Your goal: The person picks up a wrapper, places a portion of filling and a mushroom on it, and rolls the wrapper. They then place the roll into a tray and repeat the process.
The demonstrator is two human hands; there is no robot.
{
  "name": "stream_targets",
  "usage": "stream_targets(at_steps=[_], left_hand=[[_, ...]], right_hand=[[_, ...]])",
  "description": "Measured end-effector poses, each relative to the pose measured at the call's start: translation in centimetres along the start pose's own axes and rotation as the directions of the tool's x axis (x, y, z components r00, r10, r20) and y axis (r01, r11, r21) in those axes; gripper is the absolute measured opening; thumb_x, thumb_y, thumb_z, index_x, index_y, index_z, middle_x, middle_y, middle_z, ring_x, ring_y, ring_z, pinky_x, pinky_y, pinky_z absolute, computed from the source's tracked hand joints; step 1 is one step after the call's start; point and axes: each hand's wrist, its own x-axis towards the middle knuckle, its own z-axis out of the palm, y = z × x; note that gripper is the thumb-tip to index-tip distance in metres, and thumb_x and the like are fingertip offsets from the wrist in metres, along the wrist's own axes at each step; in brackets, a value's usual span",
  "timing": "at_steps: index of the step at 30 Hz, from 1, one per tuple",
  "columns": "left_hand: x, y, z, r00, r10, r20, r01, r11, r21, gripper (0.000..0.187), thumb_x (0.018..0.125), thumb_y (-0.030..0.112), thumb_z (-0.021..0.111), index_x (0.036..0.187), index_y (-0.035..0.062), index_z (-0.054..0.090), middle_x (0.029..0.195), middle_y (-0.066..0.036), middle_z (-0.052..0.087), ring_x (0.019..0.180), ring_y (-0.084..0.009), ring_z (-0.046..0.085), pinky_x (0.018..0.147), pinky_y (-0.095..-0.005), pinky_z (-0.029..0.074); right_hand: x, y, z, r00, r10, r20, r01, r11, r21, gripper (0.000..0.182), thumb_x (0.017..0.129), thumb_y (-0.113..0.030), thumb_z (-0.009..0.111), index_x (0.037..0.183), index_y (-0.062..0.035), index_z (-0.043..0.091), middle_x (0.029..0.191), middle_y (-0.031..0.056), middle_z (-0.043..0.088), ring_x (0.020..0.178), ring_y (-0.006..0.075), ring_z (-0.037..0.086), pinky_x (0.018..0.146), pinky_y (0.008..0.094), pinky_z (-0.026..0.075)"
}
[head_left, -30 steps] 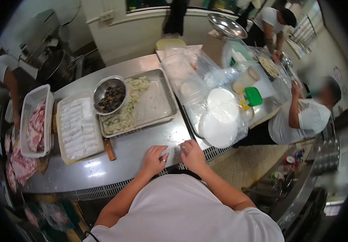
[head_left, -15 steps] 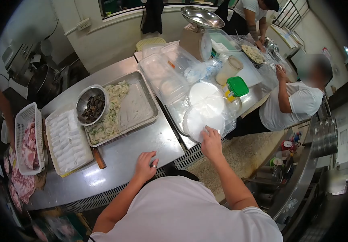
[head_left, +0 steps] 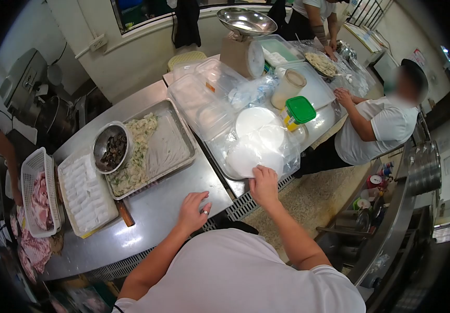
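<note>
My right hand (head_left: 264, 185) is at the near edge of a stack of thin round white wrappers (head_left: 249, 156), its fingertips pinching the rim. A clear plastic bag (head_left: 291, 156) lies around the wrappers, and another white round pile (head_left: 259, 125) sits just behind. Over the steel table my left hand (head_left: 193, 211), with a ring on one finger, hovers with fingers loosely apart and holds nothing. Farther off is a metal tray (head_left: 175, 141) with chopped pale filling (head_left: 142, 133). A steel bowl of dark pieces (head_left: 112, 147), perhaps mushrooms, rests on the tray's left side.
A white tray of wrapped rolls (head_left: 86, 193), a wooden handle (head_left: 125, 214) and a basket of raw meat (head_left: 41, 195) are leftward. Clear lidded containers (head_left: 199, 101), a green-lidded tub (head_left: 299, 110) and a scale (head_left: 246, 55) stand behind. Co-workers (head_left: 376, 130) work at the right and back.
My right hand has shifted slightly left and its fingers have closed in on the wrappers' edge. My left hand has risen a little to the right. The view has turned slightly.
</note>
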Motion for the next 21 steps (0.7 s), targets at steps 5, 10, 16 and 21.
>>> stream_targets(at_steps=[5, 10, 16, 21], left_hand=[[3.1, 1.4, 1.3, 0.997, 0.052, 0.062, -0.051, 0.999, -0.013, 0.041, 0.095, 0.014, 0.079, 0.133, 0.0024, 0.069, 0.12, -0.016, 0.074, 0.114, -0.0382, 0.068, 0.101, -0.0469, 0.054], [5.1, 2.2, 2.1, 0.993, 0.088, 0.082, -0.086, 0.996, -0.021, 0.043, 0.096, 0.013, 0.079, 0.135, 0.0003, 0.067, 0.125, -0.019, 0.072, 0.114, -0.0392, 0.067, 0.101, -0.0466, 0.054], [6.8, 3.2, 3.3, 0.979, 0.125, 0.161, -0.134, 0.99, 0.044, 0.046, 0.095, 0.014, 0.079, 0.137, 0.0002, 0.066, 0.135, -0.018, 0.069, 0.124, -0.0388, 0.064, 0.109, -0.0485, 0.051], [9.7, 3.8, 5.6, 0.889, 0.271, 0.369, -0.348, 0.924, 0.16, 0.055, 0.096, 0.024, 0.079, 0.144, 0.0012, 0.063, 0.154, -0.017, 0.06, 0.144, -0.0366, 0.054, 0.123, -0.0529, 0.04]], right_hand=[[0.0, -0.8, 0.4, 0.999, 0.037, 0.039, -0.039, 0.998, 0.056, 0.034, 0.091, -0.013, 0.072, 0.123, -0.003, 0.067, 0.124, 0.0198, 0.07, 0.122, 0.0398, 0.064, 0.116, 0.0609, 0.042], [0.4, -1.2, 1.0, 0.998, -0.058, -0.038, 0.059, 0.998, 0.033, 0.025, 0.092, -0.014, 0.071, 0.115, -0.0044, 0.07, 0.123, 0.0169, 0.071, 0.12, 0.0393, 0.065, 0.122, 0.0657, 0.038], [0.9, -0.4, 1.5, 0.995, -0.053, -0.08, 0.063, 0.991, 0.121, 0.02, 0.093, -0.009, 0.072, 0.112, -0.0049, 0.072, 0.123, 0.0147, 0.072, 0.119, 0.0372, 0.066, 0.119, 0.0642, 0.041], [2.2, -0.1, 1.0, 0.99, -0.005, -0.138, 0.038, 0.97, 0.239, 0.017, 0.093, -0.007, 0.075, 0.109, -0.0052, 0.072, 0.12, 0.0137, 0.073, 0.116, 0.037, 0.067, 0.115, 0.0585, 0.045]])
